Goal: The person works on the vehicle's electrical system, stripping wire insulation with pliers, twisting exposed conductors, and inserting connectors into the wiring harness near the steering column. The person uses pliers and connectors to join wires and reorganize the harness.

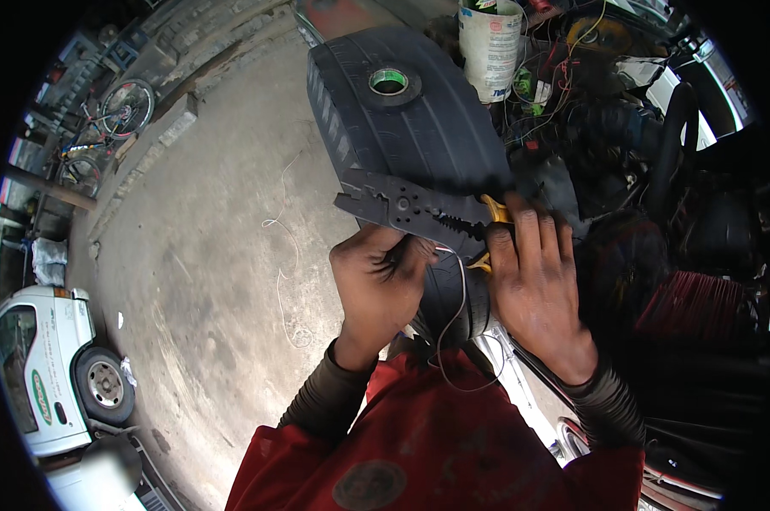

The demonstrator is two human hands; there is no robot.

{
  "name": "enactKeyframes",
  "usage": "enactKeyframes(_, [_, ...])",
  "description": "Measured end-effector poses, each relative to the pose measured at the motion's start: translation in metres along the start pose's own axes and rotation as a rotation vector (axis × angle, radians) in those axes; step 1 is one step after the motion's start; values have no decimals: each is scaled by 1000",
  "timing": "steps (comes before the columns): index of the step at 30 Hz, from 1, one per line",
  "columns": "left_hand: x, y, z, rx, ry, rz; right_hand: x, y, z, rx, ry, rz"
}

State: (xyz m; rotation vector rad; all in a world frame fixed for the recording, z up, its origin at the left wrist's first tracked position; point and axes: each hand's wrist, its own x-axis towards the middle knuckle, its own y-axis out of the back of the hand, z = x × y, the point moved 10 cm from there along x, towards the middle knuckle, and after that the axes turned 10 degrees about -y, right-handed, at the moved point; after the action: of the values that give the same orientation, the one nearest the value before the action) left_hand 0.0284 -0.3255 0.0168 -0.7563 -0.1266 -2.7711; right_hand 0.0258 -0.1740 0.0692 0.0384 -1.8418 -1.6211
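My right hand [534, 285] is wrapped round the yellow handles of a pair of dark wire strippers [419, 211], whose flat jaws point left over a big black tyre [436, 128]. Just beneath the tool, my left hand [378, 277] is closed, thumb and fingers pinching a thin wire [464, 294] near its end. From the fingertips the wire hangs in a loose loop before my red clothing. My left knuckles are right at the lower edge of the tool; whether they touch it I cannot tell. The wire's tip is partly hidden by my fingers.
A tape roll [389, 83] lies on the tyre, and a white bucket [489, 51] stands behind. Tangled wires and dark parts [606, 111] crowd the right side. Another thin wire [281, 281] trails over the concrete floor. A white vehicle [48, 366] stands far left, below a bicycle [127, 109].
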Motion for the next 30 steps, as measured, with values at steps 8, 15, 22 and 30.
enactKeyframes(8, [5, -2, 3, 19, -5, -20, 0, -5, 10, 134, 0, -54])
enactKeyframes(15, [11, -7, 18, 72, -173, -96, 3, -16, 31, 765, -96, -436])
enactKeyframes(22, [6, -9, 27, 118, -295, 44, 0, -8, 29, 686, -151, -365])
enactKeyframes(30, [8, -16, 35, 279, -291, 4, 12, 15, 53, 410, -226, -60])
